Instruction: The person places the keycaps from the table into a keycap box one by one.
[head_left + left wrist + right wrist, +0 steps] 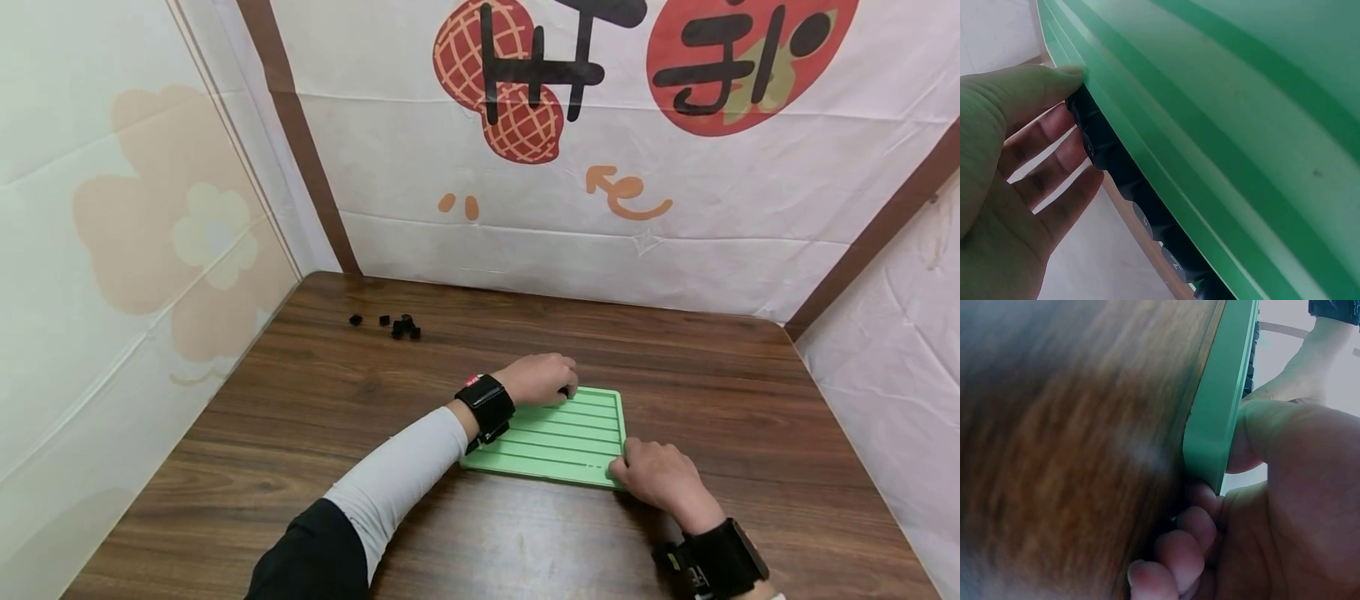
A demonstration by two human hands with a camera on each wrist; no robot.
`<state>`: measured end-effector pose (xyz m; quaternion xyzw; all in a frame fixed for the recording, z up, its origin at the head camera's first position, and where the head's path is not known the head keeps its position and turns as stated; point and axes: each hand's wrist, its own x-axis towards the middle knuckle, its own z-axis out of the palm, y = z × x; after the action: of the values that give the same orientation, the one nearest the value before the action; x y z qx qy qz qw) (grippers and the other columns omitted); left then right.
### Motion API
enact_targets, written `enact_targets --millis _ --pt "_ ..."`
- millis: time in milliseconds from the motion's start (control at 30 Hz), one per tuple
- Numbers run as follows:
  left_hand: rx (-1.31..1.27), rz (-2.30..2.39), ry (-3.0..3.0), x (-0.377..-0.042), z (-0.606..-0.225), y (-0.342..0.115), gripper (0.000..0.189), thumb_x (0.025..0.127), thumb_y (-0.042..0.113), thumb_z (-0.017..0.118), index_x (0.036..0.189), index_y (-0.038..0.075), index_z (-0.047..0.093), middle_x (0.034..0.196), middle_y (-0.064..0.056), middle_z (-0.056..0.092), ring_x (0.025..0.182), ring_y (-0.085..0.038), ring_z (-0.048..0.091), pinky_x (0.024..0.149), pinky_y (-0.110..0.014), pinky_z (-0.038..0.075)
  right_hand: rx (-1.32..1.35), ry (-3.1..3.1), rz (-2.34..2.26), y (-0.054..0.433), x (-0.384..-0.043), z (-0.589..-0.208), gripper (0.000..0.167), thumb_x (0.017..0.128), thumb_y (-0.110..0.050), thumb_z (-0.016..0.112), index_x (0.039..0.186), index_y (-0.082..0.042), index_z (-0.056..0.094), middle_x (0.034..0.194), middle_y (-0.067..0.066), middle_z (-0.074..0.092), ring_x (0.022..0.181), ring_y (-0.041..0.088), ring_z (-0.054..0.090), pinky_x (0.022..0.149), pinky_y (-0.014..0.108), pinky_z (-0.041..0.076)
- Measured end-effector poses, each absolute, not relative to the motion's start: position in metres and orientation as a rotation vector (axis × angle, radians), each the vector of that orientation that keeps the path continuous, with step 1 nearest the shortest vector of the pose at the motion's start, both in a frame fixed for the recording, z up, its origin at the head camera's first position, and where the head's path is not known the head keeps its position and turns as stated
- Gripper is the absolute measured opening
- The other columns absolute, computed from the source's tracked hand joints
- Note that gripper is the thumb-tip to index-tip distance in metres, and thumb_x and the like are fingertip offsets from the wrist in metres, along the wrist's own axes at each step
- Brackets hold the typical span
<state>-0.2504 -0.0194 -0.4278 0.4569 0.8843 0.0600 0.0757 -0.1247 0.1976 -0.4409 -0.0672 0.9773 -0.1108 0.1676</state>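
Note:
A light green ridged tray lies on the wooden table in front of me. My left hand is at its far edge, thumb on the tray side and fingers behind. It pinches a black keycap at the end of a row of black keycaps set along that edge; pale letters show on some. At the near right corner, my right hand grips the tray, its thumb on top and the other fingers curled low by the side wall. The left hand hides part of the tray in the head view.
Several loose black keycaps lie toward the back left of the brown wooden table. Printed white cloth hangs behind the table, with more cloth along both sides. I wear a black band on each wrist.

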Motion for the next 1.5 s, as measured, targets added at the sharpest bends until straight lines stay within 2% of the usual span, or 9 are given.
enact_targets --millis 267,500,700,933,1100,1333,1500 --pt "1.370 0.166 2.648 -0.252 -0.430 -0.020 0.017 0.100 0.017 0.066 0.112 0.020 0.076 0.112 0.003 0.064 0.099 -0.008 0.061 0.078 -0.020 0.051 -0.196 2.780 -0.323 0.198 -0.124 -0.441 0.021 0.092 -0.027 0.054 0.079 -0.011 0.050 0.070 0.008 0.050 0.062 0.024 0.046 0.057 0.035 0.033" --pt "1.362 0.173 2.638 -0.251 -0.428 -0.022 0.017 0.100 0.016 0.063 0.112 0.020 0.075 0.120 0.002 0.066 0.099 -0.009 0.060 0.080 -0.022 0.049 -0.216 2.775 -0.321 0.198 -0.125 -0.442 0.022 0.093 -0.026 0.054 0.078 -0.011 0.050 0.068 0.007 0.049 0.060 0.023 0.044 0.057 0.035 0.031" --pt "1.355 0.176 2.637 -0.252 -0.428 -0.021 0.020 0.099 0.014 0.063 0.113 0.019 0.075 0.117 0.001 0.065 0.094 -0.008 0.059 0.078 -0.022 0.049 -0.208 2.764 -0.322 0.197 -0.125 -0.442 0.022 0.093 -0.026 0.054 0.077 -0.010 0.050 0.066 0.007 0.048 0.059 0.023 0.043 0.057 0.034 0.030" --pt "1.348 0.178 2.653 -0.254 -0.427 -0.024 0.018 0.098 0.020 0.065 0.113 0.021 0.074 0.119 0.002 0.064 0.102 -0.011 0.061 0.080 -0.024 0.050 -0.196 2.746 -0.326 0.197 -0.125 -0.441 0.022 0.093 -0.026 0.053 0.079 -0.010 0.051 0.067 0.008 0.047 0.060 0.022 0.043 0.058 0.035 0.029" --pt "1.286 0.210 2.712 -0.258 -0.417 -0.041 0.021 0.100 0.028 0.065 0.117 0.019 0.073 0.112 0.002 0.064 0.095 -0.010 0.061 0.079 -0.025 0.052 -0.201 2.741 -0.332 0.198 -0.124 -0.440 0.022 0.094 -0.026 0.052 0.080 -0.010 0.049 0.067 0.007 0.042 0.061 0.022 0.040 0.060 0.037 0.027" --pt "1.157 0.227 2.805 -0.264 -0.405 -0.076 0.026 0.101 0.031 0.064 0.121 0.015 0.073 0.115 -0.002 0.064 0.099 -0.014 0.063 0.083 -0.030 0.054 -0.205 2.734 -0.332 0.198 -0.124 -0.439 0.021 0.094 -0.025 0.050 0.080 -0.010 0.048 0.067 0.005 0.038 0.062 0.022 0.039 0.061 0.037 0.026" --pt "1.037 0.236 2.875 -0.267 -0.403 -0.103 0.027 0.100 0.031 0.065 0.120 0.015 0.073 0.117 -0.004 0.063 0.098 -0.016 0.062 0.080 -0.033 0.055 -0.197 2.720 -0.326 0.197 -0.125 -0.438 0.022 0.094 -0.025 0.050 0.079 -0.010 0.048 0.068 0.006 0.039 0.062 0.022 0.040 0.061 0.037 0.026"
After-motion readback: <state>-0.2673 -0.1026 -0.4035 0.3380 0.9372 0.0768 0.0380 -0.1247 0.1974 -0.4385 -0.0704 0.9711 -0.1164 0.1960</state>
